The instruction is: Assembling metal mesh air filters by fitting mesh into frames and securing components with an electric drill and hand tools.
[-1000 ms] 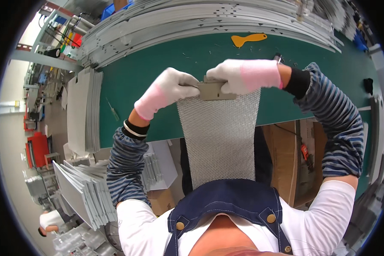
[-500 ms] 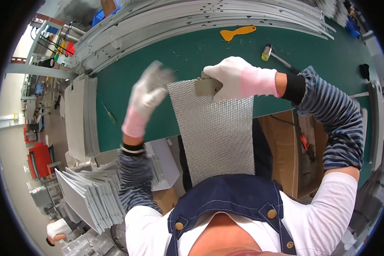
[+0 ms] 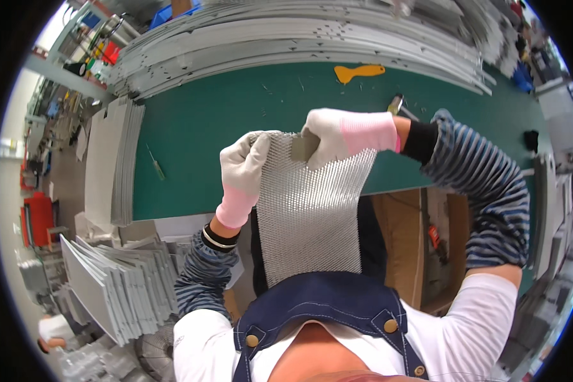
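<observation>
A sheet of silvery expanded metal mesh (image 3: 312, 223) hangs from the bench's front edge down toward my lap, slightly bowed. My left hand (image 3: 243, 159), in a white glove with a pink cuff, pinches its upper left corner, thumb in front. At the mesh's top edge my right hand (image 3: 332, 137), gloved alike, is closed around a small flat grey-green block (image 3: 301, 149). The block lies against the mesh. Its exact kind is not clear, and the right fingers cover part of it.
On the green bench (image 3: 191, 140) lie a yellow scraper (image 3: 360, 72), a hammer (image 3: 396, 105) partly behind my right wrist, a screwdriver (image 3: 156, 164) and small metal bits. Long grey metal strips (image 3: 248, 48) line the back. Stacked panels (image 3: 108, 165) stand left, with more panels (image 3: 118, 290) below.
My left hand has come right and down from above the bench and taken hold of the mesh's upper left corner. The right hand keeps the block, and the mesh now bows.
</observation>
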`<state>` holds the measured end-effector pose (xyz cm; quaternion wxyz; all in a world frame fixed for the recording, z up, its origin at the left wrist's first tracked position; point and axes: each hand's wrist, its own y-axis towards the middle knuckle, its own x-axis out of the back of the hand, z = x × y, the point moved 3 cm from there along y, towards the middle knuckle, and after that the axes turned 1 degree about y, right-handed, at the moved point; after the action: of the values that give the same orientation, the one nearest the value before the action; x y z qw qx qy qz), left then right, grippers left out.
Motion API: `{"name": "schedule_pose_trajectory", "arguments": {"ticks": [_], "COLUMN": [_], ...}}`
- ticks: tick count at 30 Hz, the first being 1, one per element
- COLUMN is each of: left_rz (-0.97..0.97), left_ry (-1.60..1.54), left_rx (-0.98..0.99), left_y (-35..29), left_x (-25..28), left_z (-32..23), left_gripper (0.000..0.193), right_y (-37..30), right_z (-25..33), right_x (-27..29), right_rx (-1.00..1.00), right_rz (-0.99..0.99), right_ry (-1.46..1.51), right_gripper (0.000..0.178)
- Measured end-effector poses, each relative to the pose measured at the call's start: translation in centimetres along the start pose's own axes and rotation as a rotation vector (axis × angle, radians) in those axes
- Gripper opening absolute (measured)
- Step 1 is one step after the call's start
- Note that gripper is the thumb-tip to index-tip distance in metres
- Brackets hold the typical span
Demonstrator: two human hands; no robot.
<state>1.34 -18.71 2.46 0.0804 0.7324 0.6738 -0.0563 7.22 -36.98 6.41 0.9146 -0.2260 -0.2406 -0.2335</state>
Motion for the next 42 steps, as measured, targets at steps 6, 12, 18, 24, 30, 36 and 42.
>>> {"name": "schedule_pose_trajectory", "arguments": {"ticks": [6, 12, 18, 24, 30, 36, 42], "left_rz": [0.113, 0.137, 0.161, 0.091, 0.083, 0.132, 0.16], "left_ry": [-0.042, 0.116, 0.212, 0.191, 0.074, 0.018, 0.03], "left_rx": [-0.013, -0.039, -0.14, -0.109, -0.086, -0.099, -0.117], "left_y": [0.3, 0.0, -0.2, -0.6, -0.7, 0.3, -0.9], "left_x": [0.6, 2.8, 4.1, 3.5, 3.9, 2.5, 0.0], "left_z": [0.1, 0.0, -1.6, -1.6, -1.2, -0.8, -3.6], "left_gripper": [0.027, 0.024, 0.023, 0.021, 0.023, 0.033, 0.036], "right_y": [1.0, 1.8, 2.6, 2.9, -7.1, -18.5, -11.2], "right_z": [1.1, -6.1, -13.7, -16.5, -11.2, -5.2, 5.8], "right_x": [1.5, 17.2, 16.9, 17.5, 20.4, 12.2, 5.8], "right_rx": [-0.149, -0.278, -0.194, -0.212, 0.161, 0.092, 0.182], "right_rz": [0.29, -0.665, -0.878, -0.899, -0.963, -0.862, -0.507], "right_ry": [-0.096, -0.787, -1.126, -1.13, -0.876, -0.432, -0.251], "right_gripper": [0.043, 0.042, 0.018, 0.019, 0.027, 0.035, 0.028]}}
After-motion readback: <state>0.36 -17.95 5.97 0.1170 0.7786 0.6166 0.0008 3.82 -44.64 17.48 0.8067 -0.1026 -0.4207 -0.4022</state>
